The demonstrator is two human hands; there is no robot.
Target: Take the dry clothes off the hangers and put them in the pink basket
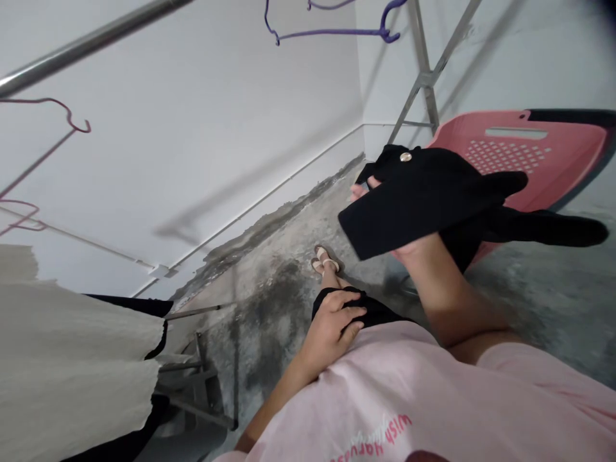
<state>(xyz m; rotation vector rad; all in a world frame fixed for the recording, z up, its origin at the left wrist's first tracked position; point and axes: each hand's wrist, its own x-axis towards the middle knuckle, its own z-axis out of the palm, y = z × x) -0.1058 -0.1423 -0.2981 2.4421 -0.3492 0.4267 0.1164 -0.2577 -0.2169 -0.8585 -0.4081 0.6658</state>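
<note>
My right hand (418,248) holds up a black garment (423,192), which drapes over the palm and hides most of it. Only the fingertips and the heel of the hand show at the cloth's edges. A round gold-coloured button sits near the top of the cloth, and strap-like or sleeve-like ends hang off to the right. Behind it stands a pink plastic basket (568,144) with a perforated wall and dark rim. My left hand (332,321) lies on the black shorts or skirt at my waist, fingers slightly spread, holding nothing.
A metal rail (86,48) crosses the upper left. Purple hangers (332,31) and a pink hanger (38,163) hang nearby. Light cloth (72,353) covers the lower left beside a metal stand's legs (197,410). A crossed metal frame (426,78) stands against the wall.
</note>
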